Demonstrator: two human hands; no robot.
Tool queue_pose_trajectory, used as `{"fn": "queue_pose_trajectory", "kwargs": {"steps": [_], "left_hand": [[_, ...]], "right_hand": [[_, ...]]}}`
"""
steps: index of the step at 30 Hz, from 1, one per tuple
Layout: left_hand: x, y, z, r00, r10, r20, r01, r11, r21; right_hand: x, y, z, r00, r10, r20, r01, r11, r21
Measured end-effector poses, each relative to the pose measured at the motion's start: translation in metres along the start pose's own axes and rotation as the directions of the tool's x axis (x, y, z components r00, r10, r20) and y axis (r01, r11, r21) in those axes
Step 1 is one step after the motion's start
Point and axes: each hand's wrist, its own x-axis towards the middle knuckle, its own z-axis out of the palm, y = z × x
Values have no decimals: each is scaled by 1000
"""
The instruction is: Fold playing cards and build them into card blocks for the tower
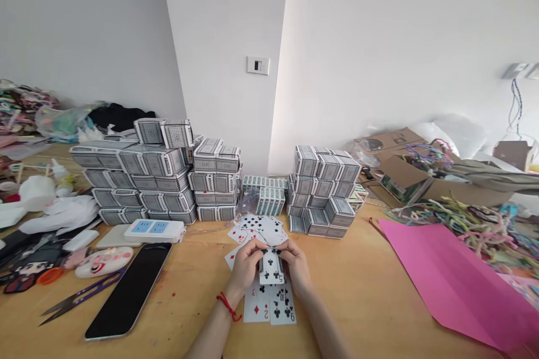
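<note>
My left hand (247, 267), with a red string bracelet at the wrist, pinches the left edge of some playing cards (270, 267). On the other side my right hand (295, 265) grips the right edge of the same cards. A five of clubs faces up at the front, and patterned card backs show at its sides. Below the hands, loose playing cards (256, 309) lie face up on the table, among them a two of diamonds. Beyond the fingers spreads another loose group of face-up cards (256, 224).
Stacks of bundled grey-backed cards stand at left (162, 162) and right (324, 179). Left on the wooden table lie a black phone (130, 291), thread snips (80, 296) and a white power strip (156, 231). At right are pink paper (455, 280), tangled yarn (467, 230) and a cardboard box (458, 193).
</note>
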Motion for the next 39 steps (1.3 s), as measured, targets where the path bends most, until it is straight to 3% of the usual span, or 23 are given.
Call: {"fn": "queue_pose_trajectory", "kwargs": {"steps": [23,32,39], "left_hand": [[0,-2,-3,995,81,-64,-72,987,141],[0,-7,-4,987,136,-89,-118,976,184],[1,-11,-4,982,171,-81,-149,963,226]], "right_hand": [[0,2,1,999,35,-33,-37,997,-73],[2,-1,1,998,27,52,-18,987,-162],[5,-5,-2,988,86,131,-68,988,-136]]}}
